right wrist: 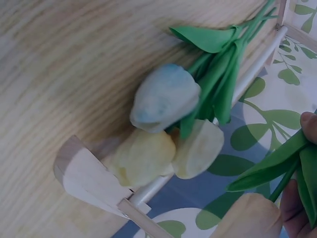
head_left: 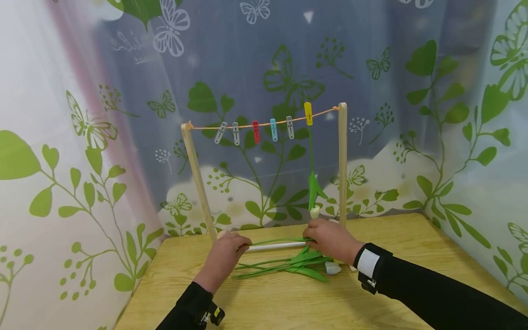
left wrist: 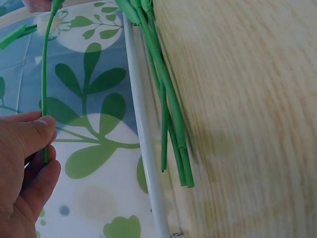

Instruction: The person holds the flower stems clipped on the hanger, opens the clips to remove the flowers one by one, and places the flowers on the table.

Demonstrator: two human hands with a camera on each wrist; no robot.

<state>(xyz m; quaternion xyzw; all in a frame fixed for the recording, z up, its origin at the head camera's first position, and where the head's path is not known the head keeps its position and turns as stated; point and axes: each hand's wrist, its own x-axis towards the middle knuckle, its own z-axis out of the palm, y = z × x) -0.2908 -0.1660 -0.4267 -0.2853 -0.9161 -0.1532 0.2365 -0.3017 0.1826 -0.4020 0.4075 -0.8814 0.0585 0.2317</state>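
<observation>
Both hands hold one artificial tulip sideways, its green stem point(head_left: 278, 240) stretched between them over the table's back part. In the left wrist view, thumb and fingers of my left hand point(left wrist: 27, 163) pinch the stem close to its cut end. At the other end, my right hand point(head_left: 332, 240) grips it by the leaves, and the pale peach bloom point(right wrist: 252, 218) shows beside the fingers. Below the hands lie several more tulips point(head_left: 284, 266), with bluish point(right wrist: 166, 96), yellow point(right wrist: 143, 157) and cream blooms. Another tulip point(head_left: 312, 156) hangs bloom-down from a yellow clothespin point(head_left: 308, 113).
A wooden frame has a left post point(head_left: 198, 176) and a right post point(head_left: 343, 165), joined low by a white rod point(head_left: 274, 246). Along the orange cord point(head_left: 245, 126) hang grey, red point(head_left: 256, 132) and blue clothespins. Behind is a leaf-patterned curtain point(head_left: 247, 68).
</observation>
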